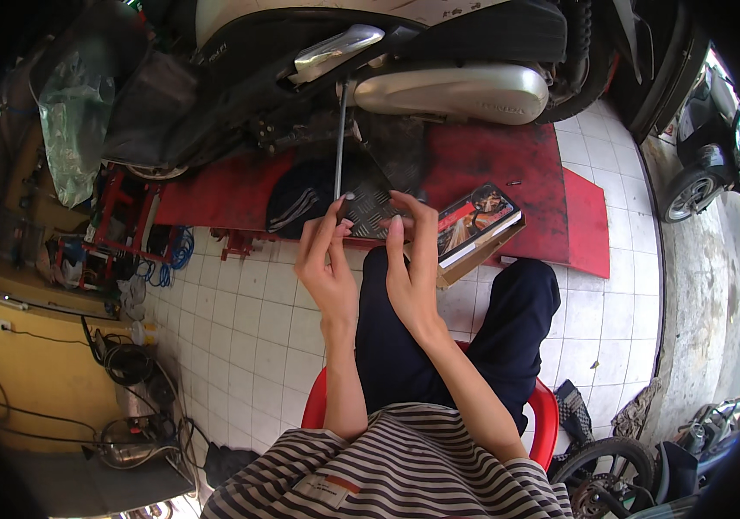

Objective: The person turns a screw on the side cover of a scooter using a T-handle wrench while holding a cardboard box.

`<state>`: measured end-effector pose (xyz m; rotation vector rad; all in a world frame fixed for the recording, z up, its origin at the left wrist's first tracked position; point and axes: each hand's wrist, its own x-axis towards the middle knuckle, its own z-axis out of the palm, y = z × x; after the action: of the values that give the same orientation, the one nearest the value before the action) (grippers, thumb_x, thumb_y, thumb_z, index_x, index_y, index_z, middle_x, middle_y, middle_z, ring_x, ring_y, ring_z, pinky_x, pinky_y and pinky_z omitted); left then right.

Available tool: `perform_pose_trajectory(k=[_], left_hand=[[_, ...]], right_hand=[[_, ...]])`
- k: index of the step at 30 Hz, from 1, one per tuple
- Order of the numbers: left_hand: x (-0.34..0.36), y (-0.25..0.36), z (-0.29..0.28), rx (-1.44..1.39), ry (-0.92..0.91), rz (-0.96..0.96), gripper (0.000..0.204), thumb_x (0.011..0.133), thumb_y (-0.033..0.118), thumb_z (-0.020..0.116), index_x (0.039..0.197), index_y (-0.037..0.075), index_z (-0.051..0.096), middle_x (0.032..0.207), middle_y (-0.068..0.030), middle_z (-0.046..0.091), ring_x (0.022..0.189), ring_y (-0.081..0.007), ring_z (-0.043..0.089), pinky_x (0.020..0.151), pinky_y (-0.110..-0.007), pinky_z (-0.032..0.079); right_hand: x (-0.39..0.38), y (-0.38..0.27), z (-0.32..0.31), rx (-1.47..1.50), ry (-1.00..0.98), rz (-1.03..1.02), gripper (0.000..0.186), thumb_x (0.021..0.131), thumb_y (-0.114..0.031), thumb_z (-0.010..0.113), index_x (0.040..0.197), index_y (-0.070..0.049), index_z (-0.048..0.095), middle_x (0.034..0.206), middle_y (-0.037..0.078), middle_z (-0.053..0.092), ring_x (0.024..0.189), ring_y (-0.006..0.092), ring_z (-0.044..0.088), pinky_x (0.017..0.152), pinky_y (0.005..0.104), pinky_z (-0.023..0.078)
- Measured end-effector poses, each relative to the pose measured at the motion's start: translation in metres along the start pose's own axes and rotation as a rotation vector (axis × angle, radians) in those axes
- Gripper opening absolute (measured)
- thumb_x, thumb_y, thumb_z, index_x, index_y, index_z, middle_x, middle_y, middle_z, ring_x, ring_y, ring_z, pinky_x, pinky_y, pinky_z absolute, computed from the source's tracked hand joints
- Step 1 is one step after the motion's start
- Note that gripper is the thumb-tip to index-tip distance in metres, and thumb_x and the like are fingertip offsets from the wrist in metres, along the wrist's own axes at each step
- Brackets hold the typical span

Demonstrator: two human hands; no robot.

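My left hand (329, 268) is raised in front of the scooter (452, 92), its thumb and fingers drawn together. Its fingertips are at the lower end of a long thin metal rod (341, 143), which runs up to the scooter's underside; whether they grip the rod is unclear. My right hand (413, 268) is level with the left, a small gap apart, index finger and thumb bent toward each other. Anything pinched in either hand is too small to make out. Dark treaded plate (370, 212) shows between the hands. An open cardboard box (478, 229) with a printed lid lies beside my right hand.
The scooter stands on a red platform (582, 221) with a dark cloth (296, 203) on it. Blue hose (167, 258) hangs by a red frame at left. Cables and a metal canister (124, 441) lie lower left. A wheel (608, 471) is at lower right; another motorbike (707, 164) stands far right.
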<state>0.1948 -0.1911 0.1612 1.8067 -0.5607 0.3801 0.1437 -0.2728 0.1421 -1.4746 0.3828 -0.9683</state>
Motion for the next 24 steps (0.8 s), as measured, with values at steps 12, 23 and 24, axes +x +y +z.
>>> perform_pose_trajectory(k=[12, 23, 24], left_hand=[[0.008, -0.006, -0.009, 0.528, 0.342, 0.277, 0.077, 0.069, 0.034, 0.09, 0.134, 0.01, 0.055, 0.125, -0.002, 0.06, 0.123, -0.0265, 0.046, 0.105, -0.041, 0.031], [-0.002, -0.026, -0.002, -0.204, 0.299, -0.126, 0.033, 0.096, 0.001, 0.064, 0.128, -0.005, 0.057, 0.109, -0.0145, 0.069, 0.094, -0.0231, 0.071, 0.086, -0.032, 0.054], [-0.002, -0.025, -0.001, -0.132, 0.271, -0.066, 0.03, 0.098, 0.001, 0.062, 0.127, -0.006, 0.059, 0.108, -0.014, 0.069, 0.092, -0.0226, 0.072, 0.083, -0.031, 0.055]], right_hand=[[0.017, -0.002, -0.016, 0.362, -0.072, 0.247, 0.019, 0.102, -0.005, 0.058, 0.118, 0.005, 0.054, 0.096, 0.016, 0.07, 0.077, 0.0158, 0.07, 0.07, 0.0266, 0.056], [-0.014, 0.018, 0.022, 0.732, -0.125, 0.601, 0.022, 0.109, -0.016, 0.044, 0.12, 0.002, 0.049, 0.116, 0.02, 0.066, 0.101, 0.0219, 0.071, 0.092, 0.0306, 0.056], [-0.017, 0.021, 0.027, 0.694, -0.172, 0.594, 0.029, 0.11, -0.023, 0.042, 0.125, 0.001, 0.048, 0.122, 0.02, 0.064, 0.11, 0.0233, 0.068, 0.095, 0.0322, 0.054]])
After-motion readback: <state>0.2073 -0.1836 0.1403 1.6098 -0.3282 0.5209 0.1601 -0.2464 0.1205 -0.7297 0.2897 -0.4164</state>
